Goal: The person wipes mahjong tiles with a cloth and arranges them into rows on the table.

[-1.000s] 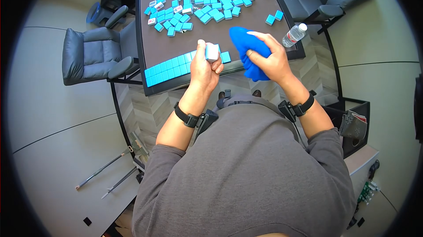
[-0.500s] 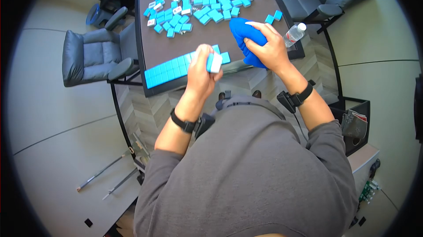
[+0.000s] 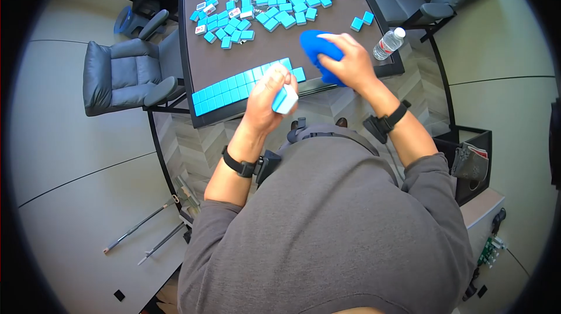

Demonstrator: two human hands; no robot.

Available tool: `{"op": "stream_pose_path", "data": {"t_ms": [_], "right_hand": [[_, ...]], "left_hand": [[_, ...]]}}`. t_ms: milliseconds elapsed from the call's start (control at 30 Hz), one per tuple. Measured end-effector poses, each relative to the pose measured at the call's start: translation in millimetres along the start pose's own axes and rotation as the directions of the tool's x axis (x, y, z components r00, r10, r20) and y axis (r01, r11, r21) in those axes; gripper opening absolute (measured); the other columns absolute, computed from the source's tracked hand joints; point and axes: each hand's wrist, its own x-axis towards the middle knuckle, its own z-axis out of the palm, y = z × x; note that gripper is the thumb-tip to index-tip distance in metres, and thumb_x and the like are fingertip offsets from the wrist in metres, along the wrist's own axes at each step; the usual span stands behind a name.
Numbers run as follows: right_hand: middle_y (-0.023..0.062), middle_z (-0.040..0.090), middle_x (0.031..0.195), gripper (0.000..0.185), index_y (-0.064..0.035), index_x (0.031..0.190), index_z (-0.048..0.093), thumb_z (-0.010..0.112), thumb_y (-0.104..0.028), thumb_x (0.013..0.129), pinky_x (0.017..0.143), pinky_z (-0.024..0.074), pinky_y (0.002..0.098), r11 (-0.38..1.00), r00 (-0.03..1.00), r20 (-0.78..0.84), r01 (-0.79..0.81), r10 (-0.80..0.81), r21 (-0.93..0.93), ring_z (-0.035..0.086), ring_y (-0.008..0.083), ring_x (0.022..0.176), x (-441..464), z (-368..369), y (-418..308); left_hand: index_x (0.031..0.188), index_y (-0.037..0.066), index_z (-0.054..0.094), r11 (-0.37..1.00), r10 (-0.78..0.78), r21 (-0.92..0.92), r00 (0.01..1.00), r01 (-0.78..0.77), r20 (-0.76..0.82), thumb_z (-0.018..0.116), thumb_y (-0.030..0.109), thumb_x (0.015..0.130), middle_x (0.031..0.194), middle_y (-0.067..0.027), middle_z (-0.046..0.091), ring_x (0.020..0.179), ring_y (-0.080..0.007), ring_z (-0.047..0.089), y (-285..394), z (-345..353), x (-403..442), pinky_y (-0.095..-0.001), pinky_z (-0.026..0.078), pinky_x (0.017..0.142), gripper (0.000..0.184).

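Observation:
My left hand is closed round a mahjong tile, with a white face and a light blue back, held above the table's near edge. My right hand grips a bunched blue cloth to the right of it. Below and left of my left hand lie neat rows of mahjong tiles, blue backs up, along the near edge of the table. Part of these rows is hidden behind my left hand.
Many loose mahjong tiles are scattered over the far part of the dark table; a few show white faces. A water bottle stands at the right edge. Grey armchairs flank the table, and a black bin is at right.
My left hand has turned and moved slightly right and nearer to me with the tile. My right hand has shifted a little left with the cloth, uncovering more of the bottle.

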Motion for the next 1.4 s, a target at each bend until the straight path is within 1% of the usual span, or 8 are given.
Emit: {"op": "stream_pose_path", "data": {"t_ms": [233, 467, 800, 900, 1000, 1167, 1300, 1400], "right_hand": [[0.0108, 0.07, 0.116, 0.043, -0.0057, 0.128, 0.064, 0.074, -0.016, 0.088, 0.091, 0.0542, 0.0332, 0.957, 0.983, 0.015, -0.182, 0.183, 0.226, 0.068, 0.0169, 0.103, -34.8, -20.2, 18.0], [0.0146, 0.069, 0.117, 0.045, -0.0058, 0.125, 0.066, 0.076, -0.019, 0.083, 0.092, 0.0538, 0.0373, 0.935, 0.967, 0.012, -0.249, 0.254, 0.252, 0.069, 0.0275, 0.105, -51.0, -21.5, 23.9], [0.0125, 0.068, 0.109, 0.045, -0.0086, 0.125, 0.066, 0.076, -0.014, 0.081, 0.084, 0.0547, 0.036, 0.991, 0.999, 0.033, -0.032, 0.028, 0.126, 0.069, 0.0257, 0.096, -31.0, -30.9, -26.7], [0.0121, 0.066, 0.101, 0.047, -0.0121, 0.123, 0.067, 0.077, -0.012, 0.078, 0.077, 0.0554, 0.0365, 0.985, 0.992, 0.023, 0.12, -0.123, 0.121, 0.068, 0.0274, 0.087, -23.7, -25.5, -55.9], [0.012, 0.064, 0.098, 0.051, -0.0169, 0.122, 0.068, 0.08, -0.015, 0.072, 0.072, 0.0561, 0.0391, 0.951, 0.953, 0.03, 0.3, -0.303, 0.07, 0.067, 0.0312, 0.082, -19.8, -18.0, -82.8], [0.0111, 0.063, 0.094, 0.048, -0.0188, 0.116, 0.069, 0.081, -0.018, 0.069, 0.07, 0.056, 0.0409, 0.935, 0.935, -0.039, 0.354, -0.353, 0.027, 0.067, 0.0328, 0.08, -15.3, -10.4, -79.9], [0.0125, 0.068, 0.103, 0.04, -0.0167, 0.12, 0.068, 0.073, -0.022, 0.081, 0.077, 0.0559, 0.0415, 0.974, 1.0, -0.011, -0.011, 0.009, -0.227, 0.069, 0.0338, 0.092, 1.7, 4.2, -11.3], [0.0131, 0.069, 0.11, 0.04, -0.0121, 0.12, 0.068, 0.074, -0.021, 0.082, 0.082, 0.0553, 0.0388, 0.995, 0.996, -0.059, -0.075, 0.071, -0.072, 0.07, 0.0311, 0.096, -7.0, -7.0, -6.7]], "left_hand": [[0.115, 0.012, 0.055, 0.968, 0.01, -0.245, 0.982, -0.057, -0.188, 0.066, 0.041, 0.098, 0.094, -0.0073, 0.062, 0.074, -0.0153, 0.055, -13.0, -30.0, -0.2, -0.031, 0.044, 0.061, 0.035], [0.12, 0.006, 0.056, 0.952, -0.075, -0.298, 0.885, -0.074, -0.459, 0.056, 0.045, 0.103, 0.102, -0.0101, 0.063, 0.072, -0.0181, 0.054, -10.2, -21.8, 5.1, -0.034, 0.045, 0.065, 0.043], [0.112, 0.007, 0.055, 0.914, -0.185, -0.403, 0.854, -0.031, -0.486, 0.035, 0.039, 0.107, 0.102, -0.0192, 0.064, 0.067, -0.0213, 0.047, -19.8, -14.9, 17.7, -0.0358, 0.041, 0.063, 0.038], [0.114, 0.005, 0.057, 0.894, -0.067, -0.444, 0.96, -0.064, -0.273, 0.039, 0.036, 0.106, 0.104, -0.0169, 0.067, 0.073, -0.023, 0.057, -26.7, -18.2, 25.6, -0.0379, 0.048, 0.069, 0.036], [0.117, 0.005, 0.058, 0.948, -0.035, -0.295, 0.88, -0.121, -0.474, 0.04, 0.033, 0.105, 0.112, -0.0123, 0.067, 0.104, -0.0255, 0.067, -24.4, 8.0, 32.8, -0.0435, 0.056, 0.091, 0.036], [0.118, 0.006, 0.058, 0.945, 0.025, -0.281, 0.89, -0.17, -0.455, 0.037, 0.029, 0.108, 0.103, -0.0102, 0.066, 0.088, -0.0215, 0.065, -20.4, 13.5, 28.6, -0.0376, 0.053, 0.07, 0.033], [0.116, 0.007, 0.057, 0.955, 0.038, -0.266, 0.943, -0.132, -0.332, 0.039, 0.031, 0.109, 0.092, -0.0074, 0.061, 0.069, -0.0177, 0.055, -13.9, 20.7, 14.0, -0.0322, 0.041, 0.056, 0.031], [0.117, 0.006, 0.056, 0.937, 0.074, -0.301, 0.944, -0.176, -0.32, 0.04, 0.033, 0.109, 0.093, -0.0081, 0.061, 0.068, -0.0184, 0.054, 1.6, 25.7, 18.3, -0.0333, 0.041, 0.058, 0.033]]}}
